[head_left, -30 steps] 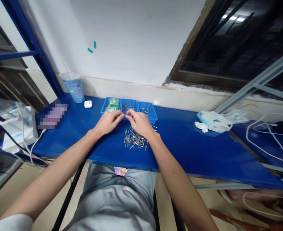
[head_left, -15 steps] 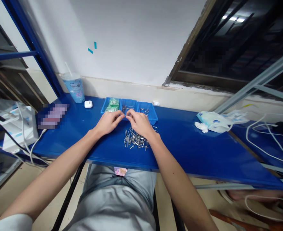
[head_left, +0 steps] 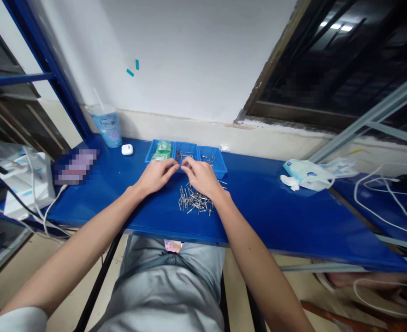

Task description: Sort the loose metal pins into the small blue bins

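My left hand [head_left: 157,176] and my right hand [head_left: 200,175] meet fingertip to fingertip over the front of the blue bins. Thumb and forefinger are pinched on each hand; whatever lies between them is too small to make out. Just below my right hand, a loose pile of silver blind rivets [head_left: 194,200] is spread on the blue table [head_left: 258,207], partly covered by that hand. Beyond my fingers, the left bin [head_left: 149,155] holds green-and-clear plastic packets [head_left: 163,150]. More rivets lie in the middle bin [head_left: 186,145] and a few in the right bin [head_left: 219,162].
At the back left stand a blue drink cup [head_left: 109,128] with a straw and a white earbud case [head_left: 127,149]. A white power strip [head_left: 30,184] with cables occupies the far left, beside a blurred-out phone-like object [head_left: 78,167]. Tissue packs [head_left: 307,175] lie on the right.
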Demonstrator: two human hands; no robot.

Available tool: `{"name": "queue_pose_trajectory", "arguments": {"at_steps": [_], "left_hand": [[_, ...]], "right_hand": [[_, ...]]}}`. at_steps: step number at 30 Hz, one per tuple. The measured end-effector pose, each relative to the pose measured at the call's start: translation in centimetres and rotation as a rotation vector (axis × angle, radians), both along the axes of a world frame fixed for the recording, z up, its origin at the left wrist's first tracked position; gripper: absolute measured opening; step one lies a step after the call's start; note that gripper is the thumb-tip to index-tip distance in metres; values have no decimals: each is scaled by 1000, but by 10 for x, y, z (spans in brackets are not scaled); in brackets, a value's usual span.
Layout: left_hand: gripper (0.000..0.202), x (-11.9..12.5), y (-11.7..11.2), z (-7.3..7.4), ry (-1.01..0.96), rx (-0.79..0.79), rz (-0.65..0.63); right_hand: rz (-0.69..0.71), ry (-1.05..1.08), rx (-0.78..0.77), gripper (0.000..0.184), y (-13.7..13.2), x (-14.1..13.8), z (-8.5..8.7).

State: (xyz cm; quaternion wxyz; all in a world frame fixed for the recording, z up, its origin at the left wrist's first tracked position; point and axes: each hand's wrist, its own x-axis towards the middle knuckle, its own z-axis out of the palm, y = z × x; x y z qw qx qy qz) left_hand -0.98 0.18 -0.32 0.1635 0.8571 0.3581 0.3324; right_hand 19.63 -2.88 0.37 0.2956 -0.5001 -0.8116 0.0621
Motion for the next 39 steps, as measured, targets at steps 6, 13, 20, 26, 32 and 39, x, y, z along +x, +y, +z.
{"name": "queue_pose_trajectory", "arguments": {"at_steps": [6, 13, 20, 26, 32, 39], "left_hand": [[31, 0, 1, -1, 2, -8, 9], [31, 0, 1, -1, 1, 2, 8], [31, 0, 1, -1, 0, 13, -4], [32, 0, 1, -1, -1, 5, 0], [31, 0, 1, -1, 2, -2, -1], [31, 0, 0, 0, -3, 9, -2]], "right_hand": [[-2, 4, -12, 15, 0, -1, 1], [4, 7, -1, 15, 0, 0, 0], [6, 2, -2, 14, 0, -1, 0], [1, -7, -4, 14, 1, -1, 0], [0, -8, -3, 15, 1, 0, 0], [-2, -2, -16, 15, 0, -1, 1]]}}
